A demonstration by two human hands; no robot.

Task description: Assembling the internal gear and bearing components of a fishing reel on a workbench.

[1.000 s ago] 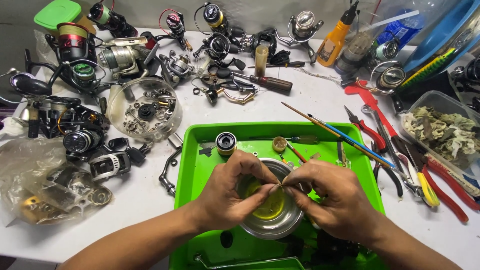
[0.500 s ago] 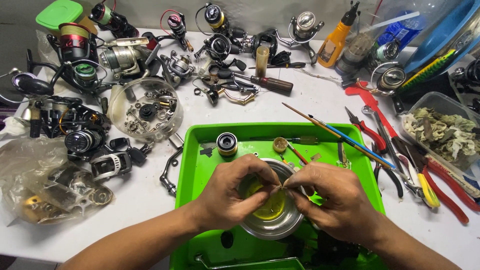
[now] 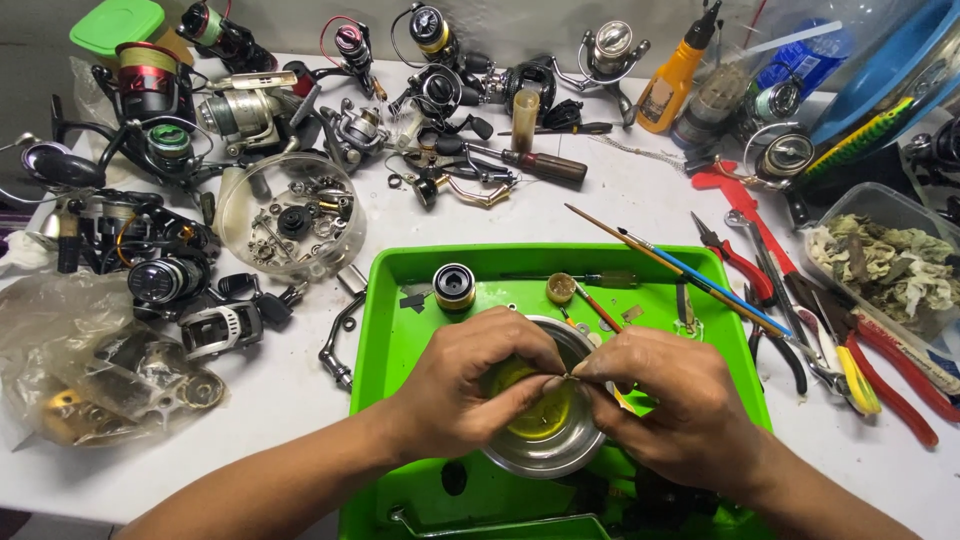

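The grip is a fine pinch made by both hands together: the left hand (image 3: 470, 385) and the right hand (image 3: 665, 405) meet fingertip to fingertip above the round steel bowl with yellowish liquid (image 3: 540, 425), and between the tips sits a very small part (image 3: 567, 377), too small to tell its shape. Both grips look closed on this part, thumb against forefinger, with the other fingers curled loosely. I judge the part to be light, stiff and probably oily, so it can slip easily; holding it at its two ends with the fingertips, directly over the bowl, seems the safest way, because a dropped piece falls into the bowl and not among the clutter. The two forearms come in from the bottom edge, wrists bent slightly inward, hands low and close over the bowl. The white worktop (image 3: 620, 195) carries everything. On it lies the bright green plastic tray (image 3: 400, 330), and the bowl stands in the middle of this tray. Many dismantled spinning fishing reels (image 3: 160, 150) crowd the far and left side. A clear round plastic lid with small screws and washers (image 3: 290, 215) is left of the tray, and a crumpled clear plastic bag with reel parts (image 3: 90, 360) lies near the left edge. Red-handled pliers (image 3: 880, 370) lie to the right, two thin paint brushes (image 3: 690, 270) cross the tray's far right corner, and a small black and gold spool (image 3: 454, 286) stands in the tray behind the left hand.
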